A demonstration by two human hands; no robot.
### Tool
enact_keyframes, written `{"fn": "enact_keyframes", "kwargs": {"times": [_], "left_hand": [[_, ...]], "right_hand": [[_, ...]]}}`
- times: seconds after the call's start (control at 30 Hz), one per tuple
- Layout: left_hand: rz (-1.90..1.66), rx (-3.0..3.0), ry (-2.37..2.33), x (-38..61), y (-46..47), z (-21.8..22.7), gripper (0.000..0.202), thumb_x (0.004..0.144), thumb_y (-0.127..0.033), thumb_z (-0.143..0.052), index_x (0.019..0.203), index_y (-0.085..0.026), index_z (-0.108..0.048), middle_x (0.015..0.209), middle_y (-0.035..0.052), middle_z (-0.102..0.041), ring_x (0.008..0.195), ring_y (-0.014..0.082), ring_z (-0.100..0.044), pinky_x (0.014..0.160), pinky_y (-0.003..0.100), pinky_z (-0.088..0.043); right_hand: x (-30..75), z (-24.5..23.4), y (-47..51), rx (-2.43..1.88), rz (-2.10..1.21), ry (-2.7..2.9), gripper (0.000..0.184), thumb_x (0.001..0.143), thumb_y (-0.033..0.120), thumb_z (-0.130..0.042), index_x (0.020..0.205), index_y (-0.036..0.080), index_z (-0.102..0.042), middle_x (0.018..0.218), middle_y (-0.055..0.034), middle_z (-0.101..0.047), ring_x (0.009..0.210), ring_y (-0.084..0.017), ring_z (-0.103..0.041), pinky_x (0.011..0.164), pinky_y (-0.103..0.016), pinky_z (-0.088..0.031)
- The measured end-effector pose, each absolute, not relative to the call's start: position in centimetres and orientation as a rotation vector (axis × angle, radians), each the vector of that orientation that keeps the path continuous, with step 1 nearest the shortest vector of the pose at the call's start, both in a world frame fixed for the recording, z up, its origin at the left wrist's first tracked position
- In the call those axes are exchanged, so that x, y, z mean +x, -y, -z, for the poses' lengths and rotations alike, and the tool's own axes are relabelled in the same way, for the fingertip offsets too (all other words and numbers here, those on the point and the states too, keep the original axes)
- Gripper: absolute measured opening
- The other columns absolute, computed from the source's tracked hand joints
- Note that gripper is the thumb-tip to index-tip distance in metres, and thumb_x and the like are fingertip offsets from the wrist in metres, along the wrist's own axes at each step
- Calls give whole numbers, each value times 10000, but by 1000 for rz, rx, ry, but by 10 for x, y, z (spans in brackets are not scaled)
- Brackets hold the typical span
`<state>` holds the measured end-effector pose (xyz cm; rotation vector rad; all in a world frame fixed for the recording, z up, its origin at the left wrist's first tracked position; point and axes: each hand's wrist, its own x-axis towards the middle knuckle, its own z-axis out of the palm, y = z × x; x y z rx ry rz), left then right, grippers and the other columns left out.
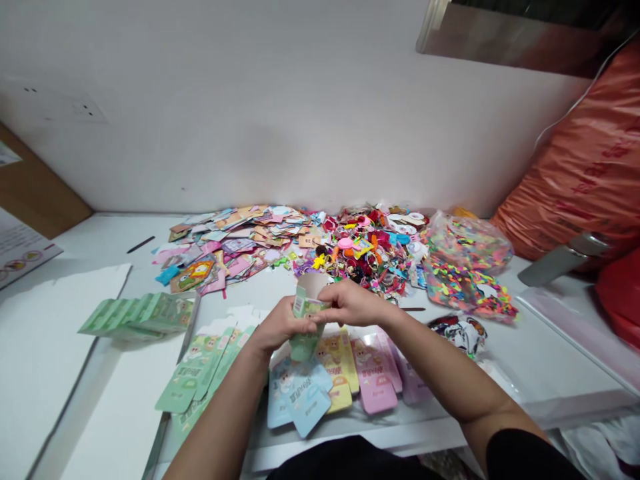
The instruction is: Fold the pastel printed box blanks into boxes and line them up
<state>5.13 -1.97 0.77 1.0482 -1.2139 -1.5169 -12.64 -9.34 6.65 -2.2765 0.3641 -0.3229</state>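
A white wall (250,100) runs along the far edge of a white bench (560,353). A large orange-red plastic sack (575,167) stands at the right end, against the wall. A broad white board (50,360) lies on the bench at left. Along the wall lie a wide heap of multicoloured printed card scraps (240,243) and, just beside it, a heap of small bright plastic trinkets (370,250). Next to those sits a clear plastic bag of neon pieces (467,263). Nearer the person, a fanned row of green printed card strips (197,373) and a green printed card strip (137,313) lie left of the hands. Pale blue card packets (295,393), a yellow card packet (340,370) and a pink card packet (373,377) lie directly below them.

The left grip (283,327) and right grip (353,303) are together, both clamped on a pale green printed card sleeve (306,320). The sleeve stands roughly upright between them, its grey inner face showing at the top, held above the packets.
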Motion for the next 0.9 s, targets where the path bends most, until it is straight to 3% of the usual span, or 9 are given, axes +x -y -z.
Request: {"fn": "enact_keyframes", "kwargs": {"times": [0.13, 0.23, 0.3, 0.37, 0.47, 0.57, 0.7, 0.8, 0.9], "left_hand": [[1356, 1141, 1023, 59, 24, -8, 368, 545, -338, -805, 824, -122, -699, 747, 48, -693, 654, 169, -606, 641, 267, -464], [1210, 1231, 880, 66, 27, -5, 439, 568, -402, -786, 880, -105, -698, 801, 81, -712, 673, 195, -636, 672, 302, -495], [1161, 1283, 881, 70, 30, -4, 470, 559, -441, -782, 866, -97, -693, 797, 88, -711, 661, 201, -634, 650, 304, -497], [1134, 1319, 952, 73, 33, -3, 492, 572, -482, -761, 875, -101, -685, 796, 81, -703, 677, 204, -626, 645, 303, -494], [916, 1377, 1037, 75, 35, -4, 526, 648, -563, -667, 963, -143, -664, 882, 68, -685, 780, 200, -602, 684, 289, -476], [688, 1498, 946, 75, 36, 0, 507, 732, -631, -532, 906, -173, -665, 806, 41, -646, 708, 154, -542, 619, 250, -425], [964, 1373, 790, 71, 37, 14, 482, 742, -621, -531, 856, -170, -659, 569, -28, -495, 526, 98, -407, 507, 223, -322], [1103, 1291, 765, 69, 39, 25, 498, 699, -561, -622, 975, -149, -669, 604, -28, -504, 546, 86, -404, 525, 214, -317], [1112, 1351, 761, 70, 41, 33, 540, 658, -512, -679, 1034, -125, -670, 648, -8, -559, 551, 79, -417, 543, 218, -330]], "right_hand": [[-123, -64, 86, -2251, 821, -604, 134, 827, 287, -588, 870, 167, -629, 791, -17, -603, 644, -104, -510, 624, -223, -400], [-121, -57, 89, -1963, 982, -749, 374, 765, 359, -668, 1082, 182, -576, 938, -44, -620, 574, -82, -518, 551, -215, -422], [-119, -48, 93, -1863, 784, -661, 395, 722, 404, -704, 1018, 171, -586, 879, -33, -628, 513, -75, -515, 478, -201, -402], [-116, -37, 97, -1860, 597, -560, 250, 781, 400, -640, 779, 155, -587, 678, 2, -603, 465, -79, -502, 453, -194, -378], [-110, -18, 103, -2019, 740, -623, 301, 859, 292, -520, 589, 161, -499, 514, 23, -512, 488, -93, -492, 498, -195, -367], [-104, 3, 112, -2240, 969, -688, 163, 836, 205, -511, 697, 158, -581, 624, -4, -567, 605, -113, -516, 588, -211, -385], [-96, 29, 122, -2205, 860, -642, 135, 825, 196, -521, 896, 162, -631, 774, -42, -621, 692, -135, -559, 646, -236, -430], [-95, 43, 129, -1858, 578, -621, 219, 838, 284, -548, 1009, 159, -607, 733, -24, -618, 606, -126, -574, 577, -238, -461], [-98, 50, 134, -1487, 372, -533, 354, 843, 455, -548, 990, 137, -600, 771, -45, -642, 645, -139, -615, 598, -256, -498]]}}
